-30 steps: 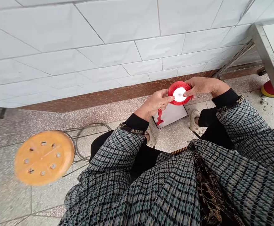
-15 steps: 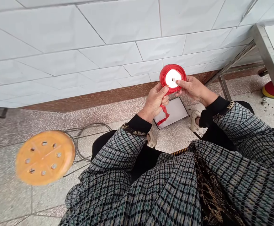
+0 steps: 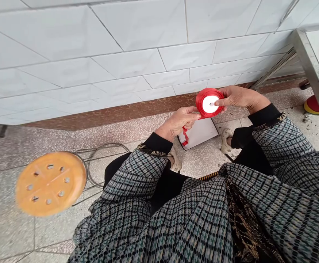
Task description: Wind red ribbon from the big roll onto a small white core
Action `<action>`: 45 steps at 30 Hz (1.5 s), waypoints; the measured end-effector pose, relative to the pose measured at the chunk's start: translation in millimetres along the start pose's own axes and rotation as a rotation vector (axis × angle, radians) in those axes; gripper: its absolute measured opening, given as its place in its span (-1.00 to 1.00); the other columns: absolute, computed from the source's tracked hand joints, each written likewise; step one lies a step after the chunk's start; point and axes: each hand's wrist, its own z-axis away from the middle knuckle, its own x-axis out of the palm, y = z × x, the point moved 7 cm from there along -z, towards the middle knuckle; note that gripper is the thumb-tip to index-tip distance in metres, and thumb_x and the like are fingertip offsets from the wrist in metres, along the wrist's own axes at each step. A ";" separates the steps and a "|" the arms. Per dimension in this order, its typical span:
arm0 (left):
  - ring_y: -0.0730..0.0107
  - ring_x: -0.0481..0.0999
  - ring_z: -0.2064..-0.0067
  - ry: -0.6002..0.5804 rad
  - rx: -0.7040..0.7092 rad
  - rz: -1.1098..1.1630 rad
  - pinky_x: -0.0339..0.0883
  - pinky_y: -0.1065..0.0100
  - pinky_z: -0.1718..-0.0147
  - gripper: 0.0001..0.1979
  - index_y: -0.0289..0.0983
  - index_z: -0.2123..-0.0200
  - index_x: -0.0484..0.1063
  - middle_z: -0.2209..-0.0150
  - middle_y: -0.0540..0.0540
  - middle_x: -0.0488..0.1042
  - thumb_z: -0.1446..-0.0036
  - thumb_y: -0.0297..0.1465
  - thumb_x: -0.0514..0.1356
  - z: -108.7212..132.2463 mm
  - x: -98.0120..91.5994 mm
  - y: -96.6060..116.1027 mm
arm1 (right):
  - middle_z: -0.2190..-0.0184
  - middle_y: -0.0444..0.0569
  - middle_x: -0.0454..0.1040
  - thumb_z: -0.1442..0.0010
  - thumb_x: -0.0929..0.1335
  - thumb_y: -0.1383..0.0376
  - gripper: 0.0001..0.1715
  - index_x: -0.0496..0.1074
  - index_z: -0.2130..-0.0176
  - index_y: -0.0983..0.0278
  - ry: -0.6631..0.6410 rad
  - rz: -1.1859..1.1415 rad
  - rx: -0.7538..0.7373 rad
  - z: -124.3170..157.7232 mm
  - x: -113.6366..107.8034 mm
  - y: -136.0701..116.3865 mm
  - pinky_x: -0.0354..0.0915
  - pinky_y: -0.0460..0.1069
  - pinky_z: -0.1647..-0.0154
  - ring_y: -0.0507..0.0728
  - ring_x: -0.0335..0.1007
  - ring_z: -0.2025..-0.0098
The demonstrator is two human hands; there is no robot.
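Floor (image 3: 200, 160) speckled, wall (image 3: 137, 29) white-tiled; hands (image 3: 179, 121) hold red ribbon roll (image 3: 202, 99).

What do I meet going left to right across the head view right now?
Orange stool with a holed seat → left hand → red ribbon roll → right hand → red-and-yellow item on the floor.
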 end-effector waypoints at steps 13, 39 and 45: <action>0.71 -0.02 0.66 -0.013 0.055 -0.072 -0.28 0.45 0.65 -0.59 -0.29 0.06 0.57 0.60 0.14 0.15 0.00 -0.40 0.49 2.5 7.1 6.6 | 0.60 -0.10 0.47 0.12 0.66 0.48 -0.74 0.62 0.41 0.30 -0.059 0.015 0.026 -0.1 6.9 -0.8 0.36 -0.05 0.58 0.04 0.41 0.58; 0.67 0.20 0.55 -0.001 0.128 -0.039 0.06 0.46 0.53 -0.76 -0.33 0.45 0.46 0.56 0.08 0.24 -0.12 -0.35 0.42 0.8 -1.0 7.8 | 0.37 -0.02 0.60 -0.09 0.61 0.16 -0.61 0.59 0.17 0.34 0.017 -0.183 -0.138 1.1 -2.5 -5.4 0.55 -0.08 0.42 0.05 0.54 0.43; 0.72 -0.07 0.61 0.039 0.055 -0.063 -0.27 0.44 0.60 -0.87 -0.31 0.25 0.53 0.57 0.12 0.18 -0.14 -0.43 0.38 -2.6 -2.7 1.6 | 0.41 -0.01 0.60 -0.10 0.59 0.27 -0.71 0.62 0.18 0.33 -0.044 -0.033 -0.048 -0.4 1.0 -1.1 0.48 -0.07 0.50 0.04 0.50 0.51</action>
